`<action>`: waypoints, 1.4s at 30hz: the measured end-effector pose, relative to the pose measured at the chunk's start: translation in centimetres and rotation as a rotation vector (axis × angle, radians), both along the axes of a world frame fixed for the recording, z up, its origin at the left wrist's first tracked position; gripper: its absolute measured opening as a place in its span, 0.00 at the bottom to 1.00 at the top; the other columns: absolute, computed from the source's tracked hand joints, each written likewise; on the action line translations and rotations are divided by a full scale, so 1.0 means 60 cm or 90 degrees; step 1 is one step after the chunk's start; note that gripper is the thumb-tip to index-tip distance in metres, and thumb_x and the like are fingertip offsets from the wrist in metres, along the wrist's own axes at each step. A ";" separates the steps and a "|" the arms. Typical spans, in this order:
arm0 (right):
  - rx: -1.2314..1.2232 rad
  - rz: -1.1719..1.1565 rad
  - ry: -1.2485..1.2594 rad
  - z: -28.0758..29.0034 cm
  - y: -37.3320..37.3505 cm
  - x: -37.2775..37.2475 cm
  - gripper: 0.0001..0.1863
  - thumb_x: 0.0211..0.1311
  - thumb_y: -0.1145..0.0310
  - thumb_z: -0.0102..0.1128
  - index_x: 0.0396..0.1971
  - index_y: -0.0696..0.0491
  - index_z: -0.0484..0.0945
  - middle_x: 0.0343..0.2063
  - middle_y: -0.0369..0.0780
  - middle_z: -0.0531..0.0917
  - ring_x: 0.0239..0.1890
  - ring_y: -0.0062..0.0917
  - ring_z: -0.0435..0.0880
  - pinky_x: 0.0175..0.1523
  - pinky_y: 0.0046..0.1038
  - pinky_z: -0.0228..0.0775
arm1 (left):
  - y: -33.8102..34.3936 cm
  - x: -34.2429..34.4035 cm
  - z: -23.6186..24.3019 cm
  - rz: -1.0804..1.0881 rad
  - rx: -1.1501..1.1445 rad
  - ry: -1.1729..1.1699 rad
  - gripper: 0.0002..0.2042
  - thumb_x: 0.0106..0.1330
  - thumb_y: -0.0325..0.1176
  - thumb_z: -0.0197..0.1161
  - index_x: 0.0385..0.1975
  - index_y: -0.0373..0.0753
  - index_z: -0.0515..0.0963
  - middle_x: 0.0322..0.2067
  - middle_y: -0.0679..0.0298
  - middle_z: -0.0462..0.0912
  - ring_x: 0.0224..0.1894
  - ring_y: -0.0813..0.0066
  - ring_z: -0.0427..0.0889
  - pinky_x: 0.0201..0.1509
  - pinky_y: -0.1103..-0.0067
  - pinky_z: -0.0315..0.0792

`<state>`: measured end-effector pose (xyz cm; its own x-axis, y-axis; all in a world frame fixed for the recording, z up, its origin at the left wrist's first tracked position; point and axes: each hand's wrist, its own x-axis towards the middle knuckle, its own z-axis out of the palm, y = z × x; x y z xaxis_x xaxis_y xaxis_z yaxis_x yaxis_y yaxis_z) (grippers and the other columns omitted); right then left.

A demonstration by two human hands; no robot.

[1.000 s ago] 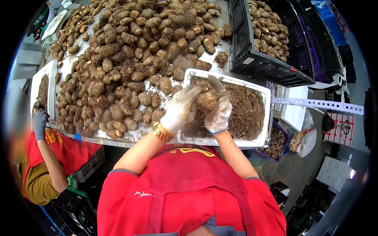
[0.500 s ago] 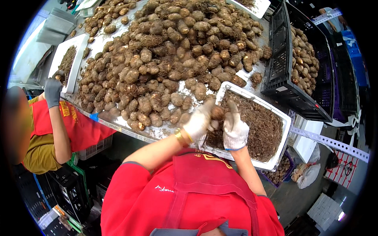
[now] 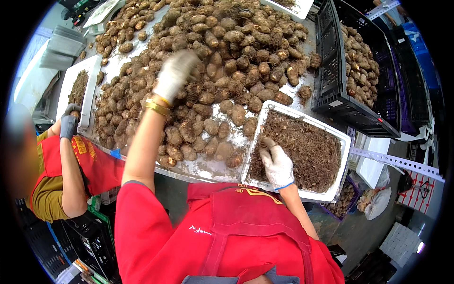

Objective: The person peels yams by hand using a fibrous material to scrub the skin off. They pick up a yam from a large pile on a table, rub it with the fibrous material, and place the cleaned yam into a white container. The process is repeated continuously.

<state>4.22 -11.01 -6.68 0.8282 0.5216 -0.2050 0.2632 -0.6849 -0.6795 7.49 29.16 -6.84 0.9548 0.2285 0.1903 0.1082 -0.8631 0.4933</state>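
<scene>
A big heap of brown, hairy taro roots [image 3: 231,35] covers the metal table. My left hand [image 3: 177,73], in a white glove, is stretched out over the middle of the heap; motion smears its fingers, so what they hold or touch cannot be made out. Above the left part of a white foam tray [image 3: 338,163] is my right hand [image 3: 278,165], also gloved, its fingers apart and no taro seen in it. Loose brown root fibres and peelings [image 3: 307,146] fill that tray. Several taro roots [image 3: 224,151] lie on the table left of the tray.
Black crates [image 3: 328,66], one holding taro, stand at the right. A perforated metal bar [image 3: 397,162] runs beside the tray. At the left, a co-worker's gloved hand [image 3: 69,125] is near another white tray [image 3: 94,90]. A purple crate [image 3: 351,201] sits below on the floor.
My left hand has moved from the tray up and left over the heap. The taro root that was between my hands is no longer seen there. My right hand stays over the tray.
</scene>
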 end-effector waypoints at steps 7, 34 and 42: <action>-0.003 0.089 -0.053 0.000 -0.006 -0.013 0.18 0.60 0.64 0.59 0.50 0.50 0.75 0.39 0.47 0.81 0.43 0.42 0.81 0.46 0.36 0.74 | -0.165 0.042 -0.111 0.067 0.297 0.072 0.14 0.67 0.42 0.55 0.34 0.35 0.72 0.32 0.48 0.82 0.32 0.57 0.83 0.36 0.65 0.77; 0.383 -0.241 0.502 -0.036 0.009 0.058 0.31 0.70 0.41 0.36 0.34 0.55 0.77 0.22 0.38 0.77 0.19 0.30 0.69 0.28 0.32 0.62 | -0.435 -0.072 0.053 -0.137 0.067 0.094 0.06 0.64 0.36 0.55 0.31 0.44 0.76 0.24 0.59 0.80 0.26 0.57 0.81 0.28 0.68 0.73; 0.045 -0.023 0.019 0.023 0.000 0.064 0.18 0.70 0.55 0.41 0.38 0.54 0.75 0.16 0.49 0.77 0.22 0.36 0.82 0.24 0.35 0.71 | -0.439 -0.095 -0.001 -0.062 -0.329 0.227 0.13 0.71 0.35 0.48 0.49 0.38 0.73 0.36 0.60 0.81 0.33 0.67 0.81 0.33 0.74 0.75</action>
<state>8.04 -11.02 -5.29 0.8411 0.5051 -0.1933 0.2183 -0.6440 -0.7332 1.79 2.81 -6.88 0.9602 0.1151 -0.2544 0.2756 -0.5368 0.7974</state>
